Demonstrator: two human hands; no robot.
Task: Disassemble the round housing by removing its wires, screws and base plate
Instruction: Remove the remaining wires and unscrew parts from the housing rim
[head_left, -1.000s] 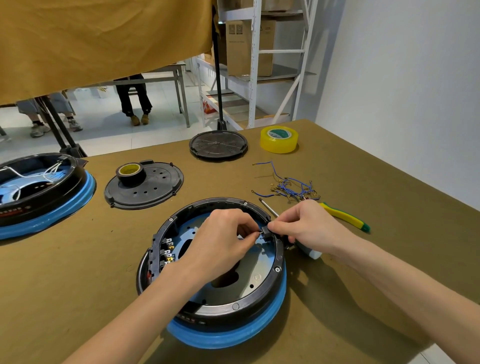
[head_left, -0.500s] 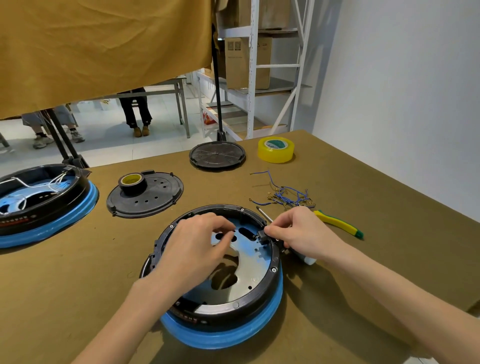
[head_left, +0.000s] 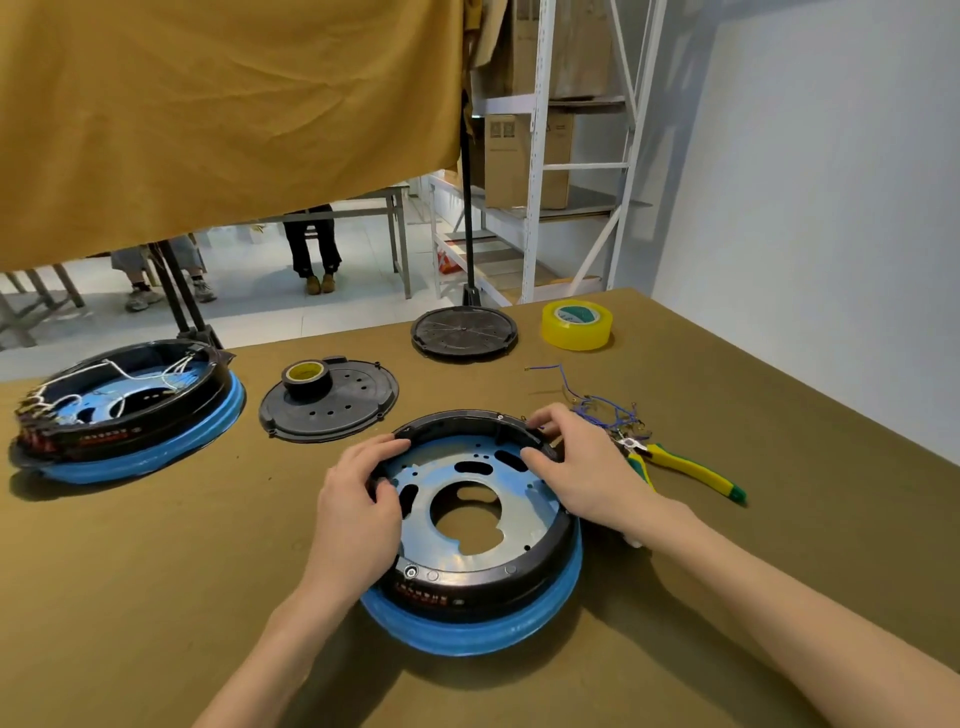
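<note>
A round housing (head_left: 470, 582), black with a blue base ring, sits near the centre of the table. The left hand (head_left: 358, 499) curls its fingers over the left rim; the right hand (head_left: 582, 467) grips the far right rim. Inside lies the metal base plate (head_left: 467, 483). Both hands should probably steady the rim evenly and lift the plate straight, avoiding snags.

Your housing (head_left: 483, 587) sitting on the table (head_left: 156, 597) before you, your hands (head_left: 358, 514) flanking its rim, wires (head_left: 602, 410) and pliers (head_left: 685, 467) lying right, second housing (head_left: 130, 415) sitting far left, lid (head_left: 332, 405) lying between them, tape (head_left: 576, 325) sitting behind.
</note>
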